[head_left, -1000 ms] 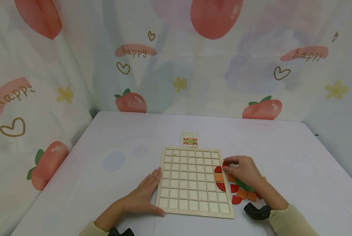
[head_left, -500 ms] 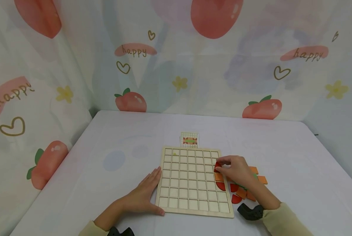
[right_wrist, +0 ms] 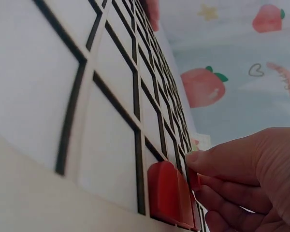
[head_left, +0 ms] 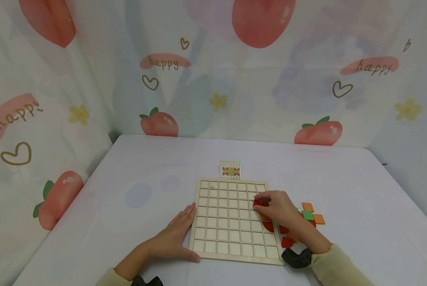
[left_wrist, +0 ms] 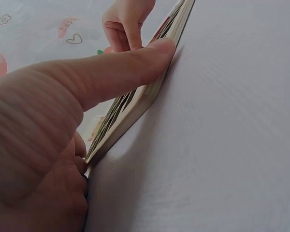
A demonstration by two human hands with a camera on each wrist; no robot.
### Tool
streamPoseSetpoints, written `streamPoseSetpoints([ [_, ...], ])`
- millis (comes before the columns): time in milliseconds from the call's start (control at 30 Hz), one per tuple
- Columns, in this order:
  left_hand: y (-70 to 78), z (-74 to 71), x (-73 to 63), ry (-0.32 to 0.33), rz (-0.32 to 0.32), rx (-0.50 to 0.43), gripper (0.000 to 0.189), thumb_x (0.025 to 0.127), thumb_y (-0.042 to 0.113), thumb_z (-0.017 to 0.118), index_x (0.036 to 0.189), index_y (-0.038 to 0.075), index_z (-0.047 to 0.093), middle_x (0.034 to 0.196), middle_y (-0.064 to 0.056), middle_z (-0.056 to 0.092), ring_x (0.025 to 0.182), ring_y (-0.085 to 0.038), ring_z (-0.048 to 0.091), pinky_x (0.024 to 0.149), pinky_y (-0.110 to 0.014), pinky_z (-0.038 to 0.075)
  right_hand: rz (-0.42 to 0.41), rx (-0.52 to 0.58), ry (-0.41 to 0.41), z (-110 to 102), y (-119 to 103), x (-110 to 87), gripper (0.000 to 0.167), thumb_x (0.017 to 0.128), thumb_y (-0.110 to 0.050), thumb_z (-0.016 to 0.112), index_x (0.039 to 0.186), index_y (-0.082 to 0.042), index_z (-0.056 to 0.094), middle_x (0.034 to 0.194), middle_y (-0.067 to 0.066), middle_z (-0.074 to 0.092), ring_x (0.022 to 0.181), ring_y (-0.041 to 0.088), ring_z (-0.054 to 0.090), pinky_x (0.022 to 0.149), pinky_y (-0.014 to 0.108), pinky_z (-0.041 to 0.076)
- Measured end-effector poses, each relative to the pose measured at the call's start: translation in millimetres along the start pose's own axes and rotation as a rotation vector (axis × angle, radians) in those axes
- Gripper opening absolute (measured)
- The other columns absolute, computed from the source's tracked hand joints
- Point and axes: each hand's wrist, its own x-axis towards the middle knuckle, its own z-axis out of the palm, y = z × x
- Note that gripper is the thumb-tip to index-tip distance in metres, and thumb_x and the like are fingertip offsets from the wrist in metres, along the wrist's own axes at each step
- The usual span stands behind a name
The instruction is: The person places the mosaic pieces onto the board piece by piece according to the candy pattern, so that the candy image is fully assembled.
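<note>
A pale wooden grid board (head_left: 227,222) lies on the table in the head view. My left hand (head_left: 170,238) rests along its left edge, fingers extended and thumb at the near corner. Over the right part of the board, my right hand (head_left: 279,208) pinches a small red curved tile (head_left: 256,203) between thumb and fingers. The right wrist view shows that held red tile (right_wrist: 195,180) at the grid, just beyond the seated tiles (right_wrist: 162,193). In the right-hand column sit an orange square (head_left: 265,217) and a red quarter-round tile (head_left: 268,227), partly covered by the hand.
Right of the board lie loose tiles, among them a green square (head_left: 308,215), an orange square (head_left: 319,219) and a red curved one (head_left: 287,242), some under my right forearm. A small pattern card (head_left: 230,171) lies against the board's far edge.
My right hand has carried the red tile leftward from beside the board's right edge, across the right-hand column, to the column inside it. The left hand has stayed in place.
</note>
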Motion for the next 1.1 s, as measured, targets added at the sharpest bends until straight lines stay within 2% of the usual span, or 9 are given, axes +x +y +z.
streamPoseSetpoints([
  [200,0.5,0.1,0.0,-0.001,0.001,0.002,0.124,0.065,0.061,0.072,0.146,0.001,0.001,0.153,-0.009,-0.002,0.138,-0.020,-0.003,0.110,-0.044,0.003,-0.017,-0.009,-0.021,4.6,0.0,1.0,0.027,0.076,-0.012,0.075,0.101,-0.002,0.070,0.090,0.002,0.067,0.077,0.014,0.059,0.067,0.028,0.051],
  [533,0.7,1.0,-0.3,-0.005,-0.011,0.007,0.125,0.063,0.063,0.072,0.147,0.003,0.000,0.153,-0.006,-0.004,0.138,-0.017,-0.005,0.110,-0.040,0.002,-0.051,-0.005,-0.042,1.9,-2.3,4.9,0.023,0.076,-0.009,0.075,0.097,-0.001,0.072,0.088,0.005,0.068,0.076,0.015,0.061,0.064,0.028,0.052],
  [900,-0.1,1.6,-0.3,-0.004,-0.015,0.010,0.126,0.062,0.064,0.071,0.147,0.004,0.000,0.153,-0.005,-0.005,0.138,-0.016,-0.005,0.110,-0.040,0.002,0.000,0.062,-0.071,-0.1,-3.4,7.3,0.021,0.074,-0.008,0.076,0.094,-0.002,0.072,0.085,0.005,0.068,0.078,0.018,0.063,0.064,0.029,0.052],
  [1100,-0.1,1.5,-0.1,-0.007,-0.018,0.010,0.126,0.063,0.064,0.071,0.147,0.004,0.000,0.153,-0.005,-0.004,0.138,-0.016,-0.005,0.110,-0.040,0.002,0.002,0.060,-0.072,0.8,-3.2,7.4,0.022,0.074,-0.009,0.076,0.095,-0.002,0.072,0.086,0.004,0.068,0.077,0.017,0.063,0.064,0.029,0.052],
])
